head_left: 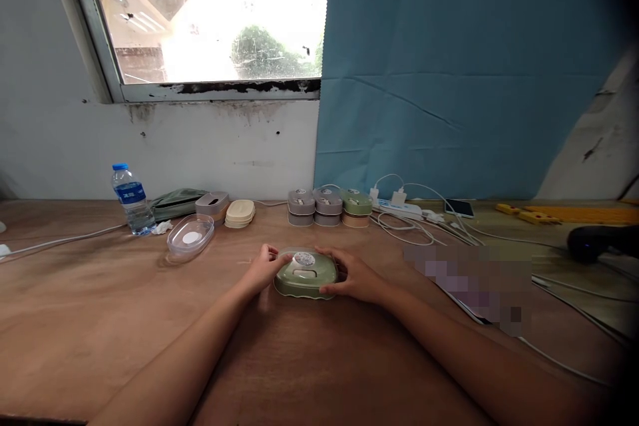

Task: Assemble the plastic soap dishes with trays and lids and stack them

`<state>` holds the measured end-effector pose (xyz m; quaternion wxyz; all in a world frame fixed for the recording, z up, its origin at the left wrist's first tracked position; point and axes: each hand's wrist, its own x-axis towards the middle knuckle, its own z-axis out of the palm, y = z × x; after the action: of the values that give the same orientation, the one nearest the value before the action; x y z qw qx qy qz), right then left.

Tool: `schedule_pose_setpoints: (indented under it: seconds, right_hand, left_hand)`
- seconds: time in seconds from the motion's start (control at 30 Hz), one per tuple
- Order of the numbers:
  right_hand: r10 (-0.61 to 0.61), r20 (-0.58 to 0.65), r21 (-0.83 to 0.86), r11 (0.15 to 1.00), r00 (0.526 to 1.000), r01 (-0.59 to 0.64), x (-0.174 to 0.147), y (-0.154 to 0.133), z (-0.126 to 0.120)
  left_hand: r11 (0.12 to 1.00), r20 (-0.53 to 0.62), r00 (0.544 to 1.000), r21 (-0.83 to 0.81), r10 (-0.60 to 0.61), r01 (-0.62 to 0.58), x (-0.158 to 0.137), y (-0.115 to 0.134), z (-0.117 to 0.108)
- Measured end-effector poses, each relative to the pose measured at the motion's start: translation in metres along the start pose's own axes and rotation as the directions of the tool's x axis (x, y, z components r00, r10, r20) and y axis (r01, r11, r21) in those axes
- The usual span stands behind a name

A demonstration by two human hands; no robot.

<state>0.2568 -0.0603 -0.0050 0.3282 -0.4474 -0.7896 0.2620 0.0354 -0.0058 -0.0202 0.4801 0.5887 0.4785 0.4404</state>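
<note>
One green box [314, 283]: found on the table [299, 366], gripped at both ends.
Noted left hand [265, 271] at the left end, thumb over the lid [322, 267]; right hand [353, 274] curled around the right end. Judged neither hand nearer, box directly between. Recorded long axis as left to right, slot [305, 273] facing near, oval patch [304, 259] far.

"Where did you have room?"
"Across the bare table [90, 319] left of my green box [309, 285], and on my side of it."
"What stood in the way?"
"Stacked boxes [328, 205] ahead; cables [542, 282] to my right."
</note>
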Motion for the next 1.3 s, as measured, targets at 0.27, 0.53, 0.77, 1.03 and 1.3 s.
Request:
schedule_pose_setpoints:
  seconds: [0.27, 0.53, 0.77, 1.03, 1.3]
  right_hand:
    - [-0.22, 0.158, -0.244, 0.936, 0.963, 0.254, -0.01, -0.018, -0.01]
    - [-0.441, 0.116, -0.534, 0.728, 0.89, 0.431, 0.016, -0.029, 0.034]
    - [-0.188, 0.038, -0.752, 0.641, 0.981, 0.152, 0.083, -0.035, 0.071]
    - [-0.079, -0.019, -0.789, 0.614, 0.997, 0.034, 0.147, -0.009, 0.08]
    - [-0.021, -0.096, -0.796, 0.603, 0.995, -0.064, 0.18, 0.012, 0.074]
  left_hand:
    - [0.956, -0.024, 0.975, 0.202, 0.221, -0.212, 0.015, -0.009, -0.011]
    - [0.794, -0.301, 0.821, 0.546, 0.484, -0.268, 0.043, -0.016, -0.05]
    - [0.494, -0.093, 0.756, 0.806, 0.648, -0.325, 0.083, -0.025, -0.074]
    - [0.257, 0.113, 0.769, 0.903, 0.629, -0.344, 0.12, -0.031, -0.097]
    - [0.134, 0.205, 0.761, 0.924, 0.616, -0.358, 0.127, -0.031, -0.101]
